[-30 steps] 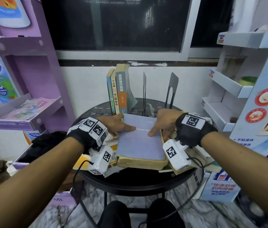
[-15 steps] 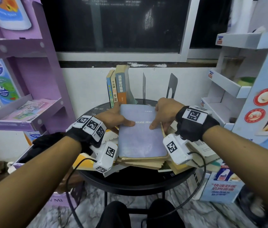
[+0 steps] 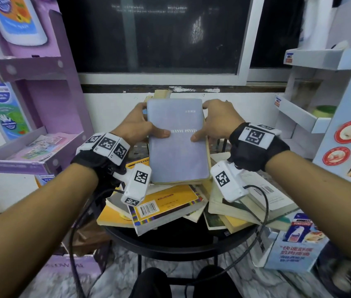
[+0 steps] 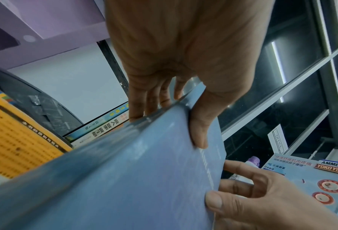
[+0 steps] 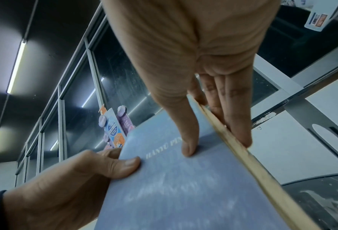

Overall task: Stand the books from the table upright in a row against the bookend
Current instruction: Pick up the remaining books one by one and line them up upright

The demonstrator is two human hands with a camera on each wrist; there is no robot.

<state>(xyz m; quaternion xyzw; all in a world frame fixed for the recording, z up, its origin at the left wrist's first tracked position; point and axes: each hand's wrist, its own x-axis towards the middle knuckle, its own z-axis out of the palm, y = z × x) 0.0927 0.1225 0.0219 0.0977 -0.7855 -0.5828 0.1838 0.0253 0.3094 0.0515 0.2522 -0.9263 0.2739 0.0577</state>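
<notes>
A blue-grey book (image 3: 176, 147) titled "HANYU PINYIN" is held off the pile, its far edge tipped up. My left hand (image 3: 140, 125) grips its spine side, thumb on the cover and fingers behind. My right hand (image 3: 215, 123) grips the page side the same way. The left wrist view shows the left hand (image 4: 183, 77) on the book (image 4: 124, 179); the right wrist view shows the right hand (image 5: 193, 77) on the cover (image 5: 183, 186). Loose books (image 3: 166, 201) lie piled on the round black table (image 3: 170, 244). Standing books' spines (image 4: 105, 126) show behind. The book hides the bookend in the head view.
A purple display rack (image 3: 41, 147) stands close on the left and a white shelf rack (image 3: 299, 117) on the right. A blue-and-white carton (image 3: 295, 250) sits on the floor by the table. A dark window and white wall close the back.
Both hands have lifted the blue book off the pile and tipped its far edge upward, carrying it toward the standing books. A yellow book underneath is now uncovered.
</notes>
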